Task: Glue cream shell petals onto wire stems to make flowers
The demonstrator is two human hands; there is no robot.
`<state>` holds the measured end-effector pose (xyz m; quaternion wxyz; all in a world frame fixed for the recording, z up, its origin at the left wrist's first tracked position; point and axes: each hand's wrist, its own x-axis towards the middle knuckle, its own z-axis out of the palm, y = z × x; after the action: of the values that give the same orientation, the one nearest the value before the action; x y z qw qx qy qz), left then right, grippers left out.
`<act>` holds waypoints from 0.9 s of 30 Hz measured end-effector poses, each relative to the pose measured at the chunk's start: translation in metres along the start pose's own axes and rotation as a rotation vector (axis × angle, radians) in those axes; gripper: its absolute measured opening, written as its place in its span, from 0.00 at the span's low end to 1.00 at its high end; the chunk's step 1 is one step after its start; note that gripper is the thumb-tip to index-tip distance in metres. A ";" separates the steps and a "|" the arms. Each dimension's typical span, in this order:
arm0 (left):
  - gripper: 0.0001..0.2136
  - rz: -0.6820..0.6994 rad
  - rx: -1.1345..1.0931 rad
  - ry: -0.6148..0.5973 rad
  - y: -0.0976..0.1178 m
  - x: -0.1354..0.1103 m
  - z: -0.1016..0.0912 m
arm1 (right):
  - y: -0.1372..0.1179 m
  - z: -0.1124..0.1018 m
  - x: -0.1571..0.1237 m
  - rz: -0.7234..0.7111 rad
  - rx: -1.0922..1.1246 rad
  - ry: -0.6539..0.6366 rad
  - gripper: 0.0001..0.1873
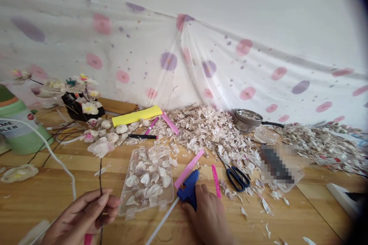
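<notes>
My left hand (86, 214) pinches the thin dark stem of a handmade flower (100, 147), which stands upright with whitish-pink petals at its top. My right hand (207, 212) is wrapped round a blue hot glue gun (189, 187) low over the table, its nozzle pointing away from me. A white glue stick (162, 221) runs out of the gun's back end. Between my hands lies a clear plastic box (123, 199) with several pale petals in it. Pink paper strips (189, 168) lie beside the gun.
Dark-handled scissors (238, 178) lie right of the gun. Behind them spreads a heap of dried petals (198, 126) with a small metal pan (247, 120). Yellow crepe paper (138, 115) and a black marker (143, 136) lie left. A green bottle (21, 126) and finished flowers (89, 108) stand far left.
</notes>
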<state>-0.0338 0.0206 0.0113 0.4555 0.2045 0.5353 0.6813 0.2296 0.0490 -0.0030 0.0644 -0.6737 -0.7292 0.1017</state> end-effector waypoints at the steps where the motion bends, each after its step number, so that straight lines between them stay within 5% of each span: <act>1: 0.14 -0.004 -0.003 0.000 -0.001 0.002 -0.001 | 0.002 0.001 -0.002 -0.007 0.007 -0.009 0.12; 16: 0.17 -0.041 -0.047 -0.013 -0.012 0.014 0.002 | 0.014 0.021 -0.016 -0.025 0.032 0.097 0.16; 23: 0.17 -0.044 -0.035 0.003 -0.015 0.015 -0.001 | 0.020 0.022 -0.021 -0.076 0.048 0.145 0.14; 27: 0.16 -0.042 -0.008 0.020 -0.021 0.015 -0.009 | 0.025 0.007 -0.012 -0.184 -0.006 0.279 0.11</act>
<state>-0.0396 0.0282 -0.0144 0.4651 0.1847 0.5413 0.6757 0.2532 0.0388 -0.0149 0.1719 -0.6119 -0.7720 -0.0012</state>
